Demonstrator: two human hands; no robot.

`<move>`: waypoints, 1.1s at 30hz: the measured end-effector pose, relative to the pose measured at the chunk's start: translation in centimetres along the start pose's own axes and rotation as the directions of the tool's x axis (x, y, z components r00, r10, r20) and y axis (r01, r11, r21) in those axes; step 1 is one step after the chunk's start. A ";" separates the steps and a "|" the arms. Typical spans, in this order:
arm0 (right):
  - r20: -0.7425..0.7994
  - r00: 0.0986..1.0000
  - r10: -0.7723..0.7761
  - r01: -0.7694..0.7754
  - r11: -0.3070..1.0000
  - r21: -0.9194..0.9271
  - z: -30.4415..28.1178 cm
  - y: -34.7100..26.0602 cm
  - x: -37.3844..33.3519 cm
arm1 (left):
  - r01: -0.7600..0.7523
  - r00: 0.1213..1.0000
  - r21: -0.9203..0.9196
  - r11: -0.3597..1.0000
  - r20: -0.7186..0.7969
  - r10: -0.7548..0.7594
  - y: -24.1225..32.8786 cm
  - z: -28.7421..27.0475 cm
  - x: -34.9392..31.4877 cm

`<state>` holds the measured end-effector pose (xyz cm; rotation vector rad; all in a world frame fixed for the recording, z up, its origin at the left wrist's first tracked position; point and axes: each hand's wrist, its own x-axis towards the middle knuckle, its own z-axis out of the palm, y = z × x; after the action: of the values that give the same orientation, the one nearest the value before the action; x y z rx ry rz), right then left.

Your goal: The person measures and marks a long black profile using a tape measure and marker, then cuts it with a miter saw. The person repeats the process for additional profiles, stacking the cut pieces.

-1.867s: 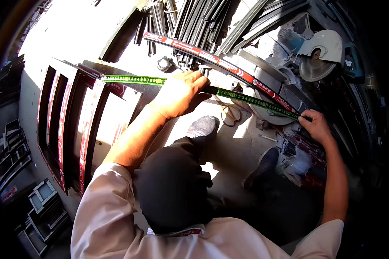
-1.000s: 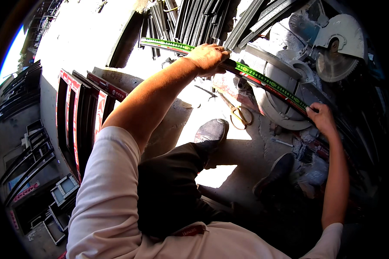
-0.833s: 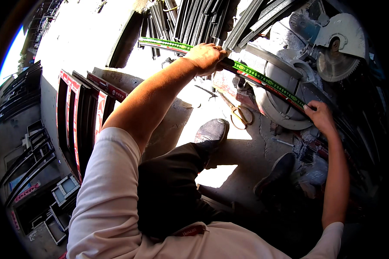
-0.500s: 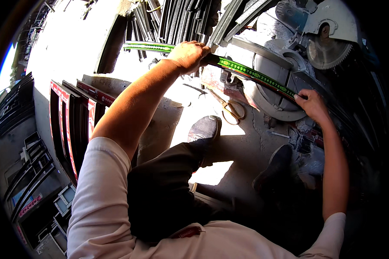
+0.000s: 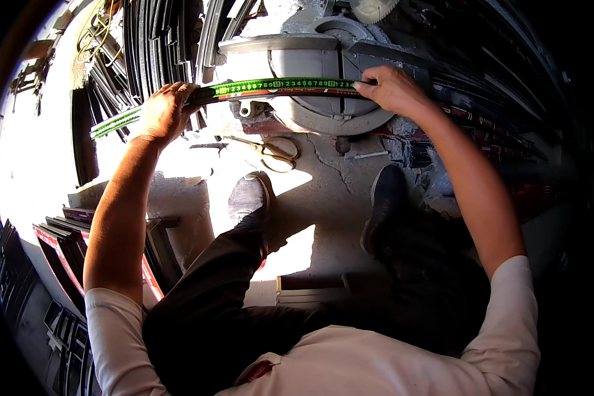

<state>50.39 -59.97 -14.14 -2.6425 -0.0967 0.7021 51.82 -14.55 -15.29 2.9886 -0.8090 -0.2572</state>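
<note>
A green tape measure blade [image 5: 303, 83] lies stretched along a long dark profile [image 5: 310, 93] with a red stripe, held crosswise over the round grey base [image 5: 369, 121] of a mitre saw. My left hand [image 5: 166, 113] is closed round the profile and tape, both of which run on past it to the left. At the other side my right hand [image 5: 393, 91] pinches the tape against the profile near the right end of the visible green blade. Its fingertips partly cover what they hold.
Scissors [image 5: 278, 156] lie on the concrete floor before the saw, near a thin white stick [image 5: 369, 155]. Long dark profiles [image 5: 155, 46] are stacked at the far left. The toothed saw blade [image 5: 374, 8] shows at the top edge. Red-edged frame pieces [image 5: 59, 247] stand at the lower left.
The view has swung right, so the saw and floor items sit further left and higher. The profile and tape now lie more level across the saw base. Both hands keep their grip.
</note>
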 end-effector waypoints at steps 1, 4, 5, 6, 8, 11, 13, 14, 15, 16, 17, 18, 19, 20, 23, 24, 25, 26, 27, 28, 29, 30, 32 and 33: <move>0.011 1.000 0.019 -0.019 1.000 -0.010 0.1 0.1 0.0 | -0.003 1.000 0.005 1.000 0.003 0.003 0.0 0.1 0.1; -0.016 0.999 -0.031 0.030 0.999 -0.031 1.1 1.0 0.4 | -0.021 0.999 -0.007 1.000 -0.035 0.021 -0.3 0.6 0.0; -0.033 0.999 -0.042 0.041 0.998 -0.040 1.4 1.2 0.4 | -0.018 1.000 -0.015 1.000 -0.026 0.017 -0.2 0.7 0.0; -0.059 0.997 -0.057 0.054 0.998 -0.040 1.7 1.4 0.3 | -0.014 1.000 -0.023 1.000 -0.016 0.013 -0.2 0.9 0.1; -0.110 0.990 -0.091 0.087 0.995 -0.040 2.2 1.5 0.2 | -0.026 1.000 -0.017 1.000 -0.017 0.026 -0.2 1.4 0.0; -0.148 0.985 -0.087 0.077 0.994 -0.075 2.5 1.1 -0.1 | -0.010 1.000 -0.040 0.999 0.020 0.011 -0.5 2.0 -0.3; -0.137 0.987 -0.085 0.074 0.994 -0.078 2.3 0.7 -0.2 | -0.016 1.000 -0.028 0.999 0.009 0.016 -0.7 2.4 -0.7; -0.133 0.988 -0.078 0.067 0.995 -0.080 2.2 0.6 -0.3 | -0.025 1.000 -0.026 0.999 0.003 0.025 -0.5 2.5 -0.6; -0.124 0.991 -0.058 0.047 0.995 -0.091 2.1 0.4 -0.5 | -0.034 0.999 -0.023 0.999 -0.002 0.034 -0.3 2.6 -0.5; -0.115 0.993 -0.039 0.027 0.994 -0.103 2.1 0.1 -0.6 | -0.011 1.000 -0.026 1.000 0.022 0.011 -0.2 2.6 -0.5; -0.106 0.994 -0.024 0.012 0.993 -0.114 2.0 -0.2 -0.6 | -0.025 1.000 -0.021 0.999 0.003 0.025 -0.2 2.7 -0.6; -0.097 0.995 -0.014 0.002 0.992 -0.123 1.8 -0.6 -0.7 | -0.038 0.999 -0.017 0.999 -0.017 0.038 -0.4 2.9 -0.7; -0.087 0.996 -0.003 -0.008 0.991 -0.131 1.6 -0.9 -0.8 | -0.051 0.998 -0.011 0.999 -0.036 0.050 -0.5 3.1 -0.8; -0.078 0.997 0.009 -0.020 0.990 -0.140 1.6 -1.1 -0.9 | -0.056 0.998 -0.004 0.998 -0.037 0.055 -0.4 3.0 -0.7; -0.096 0.995 -0.013 -0.002 0.988 -0.152 1.7 -1.0 -0.8 | -0.001 1.000 -0.011 1.000 0.016 0.002 0.0 2.7 -0.7; -0.091 0.996 -0.008 -0.006 0.988 -0.156 1.6 -1.0 -0.9 | -0.007 1.000 -0.002 1.000 0.009 0.007 0.0 2.9 -0.7; -0.086 0.996 -0.003 -0.011 0.987 -0.160 1.6 -1.1 -0.9 | -0.013 1.000 0.006 1.000 0.001 0.013 -0.1 3.1 -0.7; -0.081 0.997 0.000 -0.013 0.987 -0.162 1.6 -1.2 -0.9 | -0.018 1.000 0.017 1.000 -0.006 0.018 -0.1 3.1 -0.8; -0.081 0.997 0.005 -0.018 0.986 -0.163 1.7 -1.1 -0.8 | -0.018 1.000 0.017 1.000 -0.008 0.018 -0.1 3.1 -0.8; -0.081 0.997 0.010 -0.023 0.986 -0.164 1.8 -1.1 -0.7 | -0.018 1.000 0.018 1.000 -0.010 0.019 -0.2 3.2 -0.8; -0.080 0.997 0.015 -0.028 0.986 -0.165 1.8 -1.0 -0.6 | -0.019 1.000 0.018 1.000 -0.011 0.019 -0.2 3.2 -0.8; -0.081 0.997 0.010 -0.024 0.985 -0.168 1.9 -0.9 -0.5 | -0.017 1.000 0.019 1.000 -0.010 0.018 -0.2 3.2 -0.9; -0.083 0.997 0.000 -0.015 0.984 -0.176 1.9 -0.7 -0.4 | -0.015 1.000 0.020 1.000 -0.011 0.015 -0.2 3.2 -0.9; -0.081 0.997 0.011 -0.025 0.984 -0.178 2.0 -0.7 -0.4 | -0.012 1.000 0.019 1.000 -0.008 0.013 -0.2 3.2 -0.9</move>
<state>49.13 -58.66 -15.24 -2.8423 -0.1186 0.6190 50.63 -13.92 -18.36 2.9986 -0.8337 -0.2377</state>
